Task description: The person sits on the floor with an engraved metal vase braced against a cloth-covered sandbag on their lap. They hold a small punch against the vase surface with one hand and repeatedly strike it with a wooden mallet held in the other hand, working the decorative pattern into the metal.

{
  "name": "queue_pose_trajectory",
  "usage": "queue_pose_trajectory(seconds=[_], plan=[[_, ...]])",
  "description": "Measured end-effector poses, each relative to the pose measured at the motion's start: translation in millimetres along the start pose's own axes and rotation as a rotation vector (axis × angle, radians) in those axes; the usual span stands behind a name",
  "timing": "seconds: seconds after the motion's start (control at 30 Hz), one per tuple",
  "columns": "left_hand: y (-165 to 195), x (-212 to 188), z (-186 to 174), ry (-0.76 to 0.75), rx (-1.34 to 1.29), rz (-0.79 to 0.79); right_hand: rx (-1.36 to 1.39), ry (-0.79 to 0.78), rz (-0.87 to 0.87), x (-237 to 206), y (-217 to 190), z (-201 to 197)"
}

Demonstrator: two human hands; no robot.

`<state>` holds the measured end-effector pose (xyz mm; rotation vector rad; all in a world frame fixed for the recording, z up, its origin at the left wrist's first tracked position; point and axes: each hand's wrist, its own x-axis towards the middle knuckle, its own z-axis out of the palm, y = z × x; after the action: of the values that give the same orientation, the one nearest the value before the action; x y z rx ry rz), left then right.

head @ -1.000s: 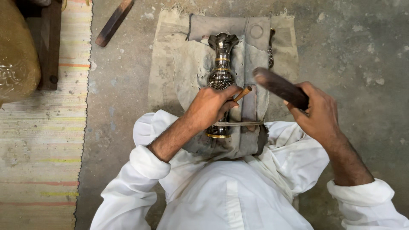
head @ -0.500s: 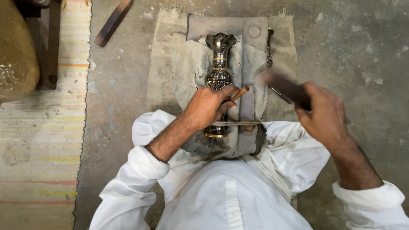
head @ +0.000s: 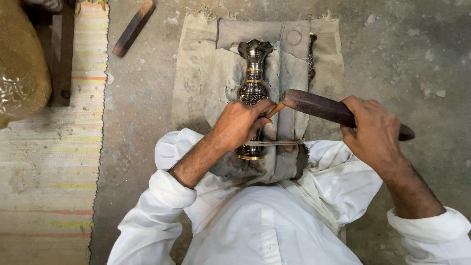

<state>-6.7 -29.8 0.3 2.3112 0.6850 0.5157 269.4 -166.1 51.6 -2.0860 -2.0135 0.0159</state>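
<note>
The left hand pins a small chisel against the engraved metal vase lying on the cloth pad; the right hand, clenched round the wooden mallet, should strike lightly and squarely.

Concrete floor bears cloth, striped mat, perhaps wood.
</note>
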Motion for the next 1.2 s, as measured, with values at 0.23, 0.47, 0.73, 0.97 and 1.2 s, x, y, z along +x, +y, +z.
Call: queue_pose_trajectory(seconds=[0.23, 0.47, 0.73, 0.97, 1.2], plan=[[-2.7, -0.5, 3.9, 0.038, 0.013, 0.023, 0.085, 0.049, 0.037, 2.4, -0.4, 2.1], [-6.4, -4.6, 2.1, 0.041, 0.012, 0.011, 0.117, 0.030, 0.059, 3.7, 3.3, 3.2], [-6.4, -10.0, -0.6, 0.114, -0.090, 0.048, 0.104, -0.019, 0.143, 10.7, -6.7, -5.5], [-10.1, -14.8, 0.7, 0.141, -0.070, 0.057, -0.002, 0.074, -0.067, 18.8, -14.9, -17.5], [-13.6, -17.8, 2.1, 0.104, -0.062, -0.012, -0.111, -0.012, -0.081, 21.9, -12.2, -17.9]])
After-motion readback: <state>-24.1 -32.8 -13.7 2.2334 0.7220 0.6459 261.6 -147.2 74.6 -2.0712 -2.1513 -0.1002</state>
